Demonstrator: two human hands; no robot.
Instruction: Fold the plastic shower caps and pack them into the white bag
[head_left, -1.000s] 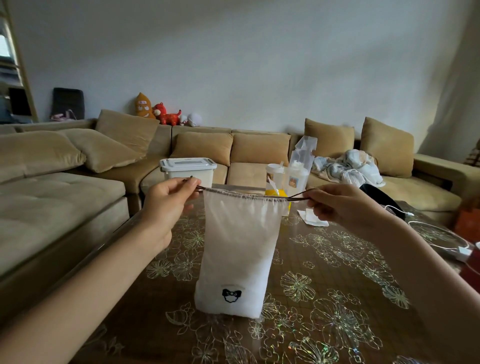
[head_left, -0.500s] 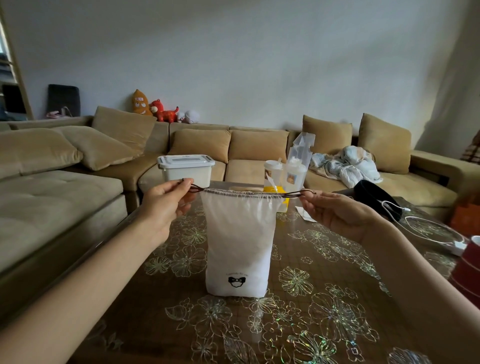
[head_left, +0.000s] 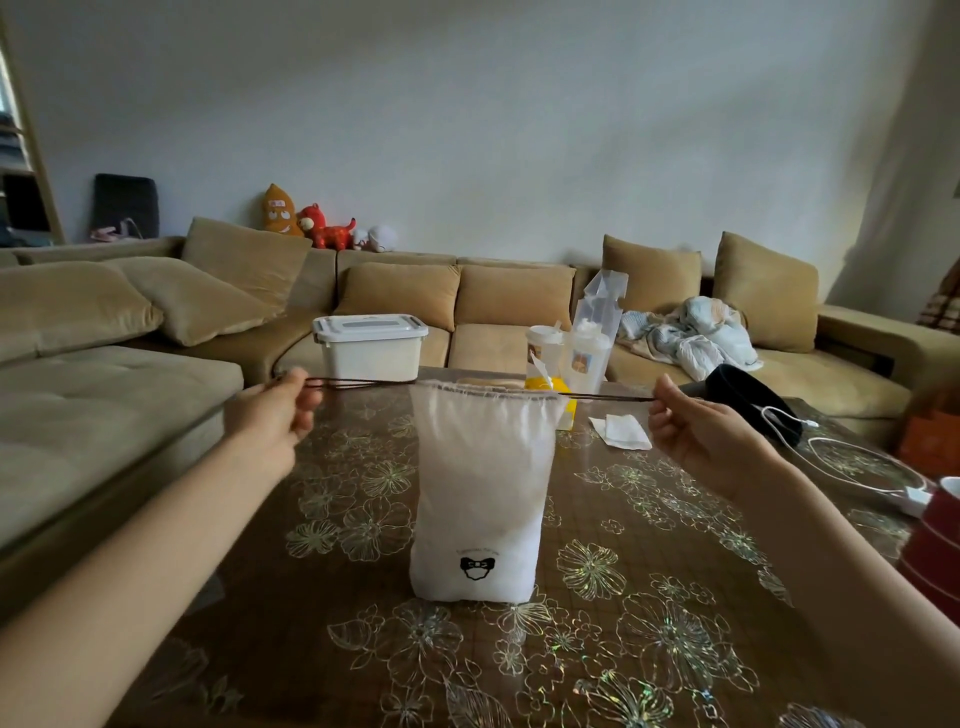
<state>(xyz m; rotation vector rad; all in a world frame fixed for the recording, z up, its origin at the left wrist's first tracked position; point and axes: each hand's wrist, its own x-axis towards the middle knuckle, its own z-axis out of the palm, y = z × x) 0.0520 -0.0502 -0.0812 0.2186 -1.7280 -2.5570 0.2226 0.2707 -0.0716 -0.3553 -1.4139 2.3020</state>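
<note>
Wider apart now, left hand (head_left: 275, 415) and right hand (head_left: 696, 436) each pinch a drawstring (head_left: 363, 383) end taut; white bag (head_left: 480, 493) stands upright mid-table (head_left: 623, 597).

Left hand (head_left: 275, 418), right hand (head_left: 698, 434) farther apart; more drawstring (head_left: 363, 383) exposed.

One white bag (head_left: 480, 483); two hands: left hand (head_left: 275, 415), right hand (head_left: 696, 436); one lidded box (head_left: 370, 349); three plush toys (head_left: 324, 226).
</note>
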